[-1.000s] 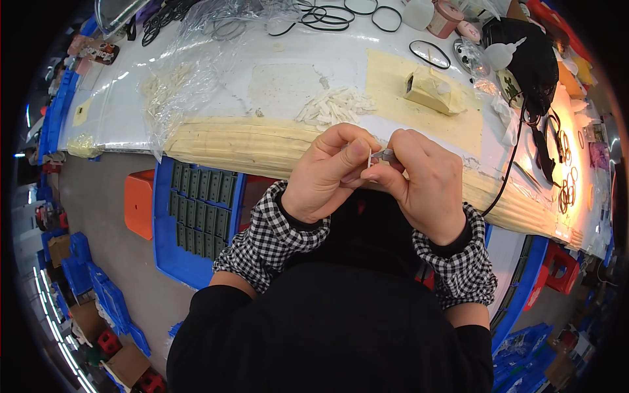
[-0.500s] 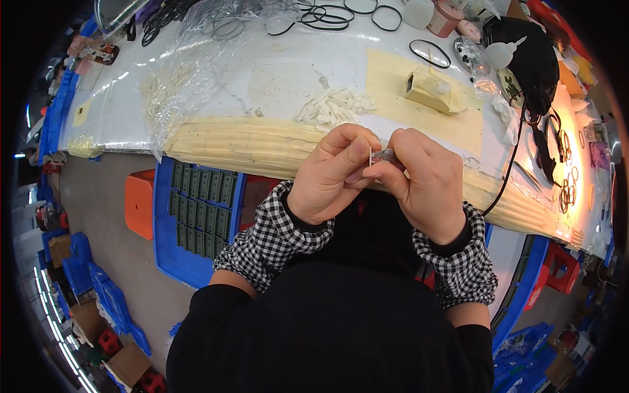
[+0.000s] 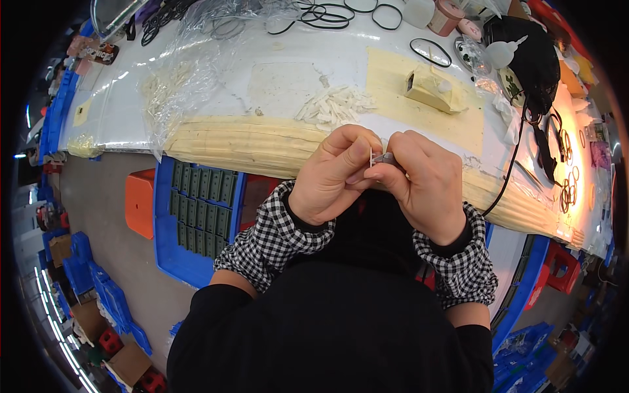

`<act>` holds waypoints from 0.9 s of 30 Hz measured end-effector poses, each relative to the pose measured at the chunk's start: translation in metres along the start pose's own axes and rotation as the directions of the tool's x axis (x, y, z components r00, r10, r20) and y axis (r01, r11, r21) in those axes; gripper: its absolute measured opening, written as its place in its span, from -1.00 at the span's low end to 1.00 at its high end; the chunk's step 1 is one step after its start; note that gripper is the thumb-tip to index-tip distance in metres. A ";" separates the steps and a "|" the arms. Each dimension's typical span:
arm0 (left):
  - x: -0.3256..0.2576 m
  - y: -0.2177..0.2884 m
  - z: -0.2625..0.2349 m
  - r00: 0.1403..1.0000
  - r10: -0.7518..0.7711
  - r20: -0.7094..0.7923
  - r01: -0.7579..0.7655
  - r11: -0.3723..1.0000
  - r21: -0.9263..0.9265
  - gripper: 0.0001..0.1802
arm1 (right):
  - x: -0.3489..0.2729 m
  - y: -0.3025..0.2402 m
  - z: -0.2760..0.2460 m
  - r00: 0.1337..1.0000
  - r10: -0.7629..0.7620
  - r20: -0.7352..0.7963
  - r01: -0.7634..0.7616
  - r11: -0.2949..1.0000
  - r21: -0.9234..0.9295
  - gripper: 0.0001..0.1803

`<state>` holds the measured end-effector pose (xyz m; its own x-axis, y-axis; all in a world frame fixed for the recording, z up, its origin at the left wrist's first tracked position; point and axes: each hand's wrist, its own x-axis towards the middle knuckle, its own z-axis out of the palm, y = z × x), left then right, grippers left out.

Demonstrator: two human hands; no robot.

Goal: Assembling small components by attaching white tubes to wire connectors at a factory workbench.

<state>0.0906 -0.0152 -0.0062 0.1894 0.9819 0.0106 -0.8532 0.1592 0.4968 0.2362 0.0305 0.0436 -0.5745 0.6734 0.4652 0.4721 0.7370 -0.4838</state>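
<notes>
Over the front edge of the table, my two hands meet fingertip to fingertip. My left hand (image 3: 331, 173) pinches a small thin white piece (image 3: 371, 159), seen nearly edge-on. Between thumb and fingers, my right hand (image 3: 429, 180) grips a small grey blade-like piece (image 3: 386, 158), whose tip is against or very close to the white piece; contact cannot be made out. Most of both pieces is hidden by my fingers. Just beyond my left hand lies a pile of small white strips (image 3: 334, 106).
Yellowish padding (image 3: 242, 143) runs along the table edge. Behind my right hand stands a tape-wrapped block (image 3: 432, 92). Clear plastic film (image 3: 190, 72) lies left, black rings (image 3: 327, 16) far back, a black cable (image 3: 511, 157) right. Below are a blue tray (image 3: 169, 245) of dark green parts and an orange stool (image 3: 139, 203).
The grey blade-like piece has tilted slightly between my right fingers. Both hands stay in nearly the same place.
</notes>
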 end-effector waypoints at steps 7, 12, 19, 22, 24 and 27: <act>-0.001 0.003 0.001 1.000 -0.012 0.016 0.012 1.000 0.016 -0.83 | 0.000 0.002 -0.003 0.999 -0.001 0.037 0.001 1.000 0.004 -0.60; -0.001 0.030 0.000 0.995 0.044 -0.086 -0.045 0.999 -0.008 -0.80 | 0.001 0.016 -0.004 0.992 0.122 0.027 -0.124 0.987 0.105 -0.69; -0.003 0.051 0.005 0.913 0.148 -0.380 -0.179 0.983 -0.048 -0.80 | -0.005 0.021 0.020 0.992 0.122 0.043 -0.124 0.991 0.050 -0.83; -0.005 0.051 0.000 0.937 0.134 -0.324 -0.169 0.982 -0.081 -0.79 | 0.000 0.013 0.025 0.993 0.079 0.088 -0.082 0.996 0.030 -0.78; -0.007 0.051 -0.004 0.955 0.125 -0.269 -0.153 0.985 -0.086 -0.79 | 0.002 0.012 0.025 0.990 0.061 0.128 -0.062 0.998 0.009 -0.75; -0.009 0.052 -0.005 0.954 0.129 -0.271 -0.137 0.991 -0.009 -0.78 | -0.001 0.019 0.028 0.998 0.042 0.049 -0.041 0.999 -0.027 -0.78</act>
<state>0.0420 -0.0148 0.0151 -0.0610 0.9851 -0.1607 -0.8753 0.0246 0.4829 0.2268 0.0425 0.0133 -0.5860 0.7002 0.4078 0.5130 0.7102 -0.4822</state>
